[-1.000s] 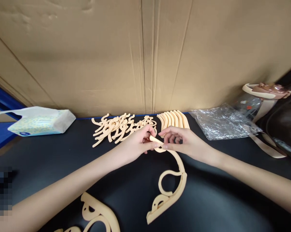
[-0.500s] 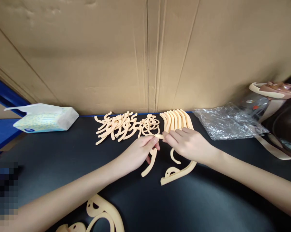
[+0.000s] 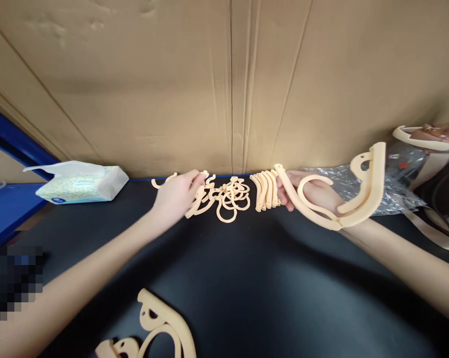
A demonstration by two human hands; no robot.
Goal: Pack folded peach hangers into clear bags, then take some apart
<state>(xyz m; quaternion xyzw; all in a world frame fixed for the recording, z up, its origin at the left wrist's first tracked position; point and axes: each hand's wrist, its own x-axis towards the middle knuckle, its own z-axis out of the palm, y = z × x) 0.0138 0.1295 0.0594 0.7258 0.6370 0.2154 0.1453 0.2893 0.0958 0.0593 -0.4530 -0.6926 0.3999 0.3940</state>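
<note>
A cream plastic folding hanger (image 3: 366, 199), with a curved hook and two curved arms, hangs from my right hand (image 3: 295, 186). My right fingers are closed on it near the end of one arm. My left hand (image 3: 177, 191) is over the loose pile of small curved cream pieces (image 3: 207, 201). Its fingers are pinched together at the pile, and what is between them is hidden. Several open-ring hooks (image 3: 227, 214) lie in a heap right of that pile. Next to my right hand stands a row of curved hanger arms (image 3: 263, 191), lined up side by side.
More cream hanger parts (image 3: 168, 318) lie at the near edge of the black table (image 3: 239, 288). A tissue pack (image 3: 86, 184) sits at the left and a clear plastic bag (image 3: 384, 199) at the right. Cardboard (image 3: 172, 99) walls off the back.
My left hand has moved left from the middle to the pile of small pieces. My right hand has moved right and turned, lifting the hanger.
</note>
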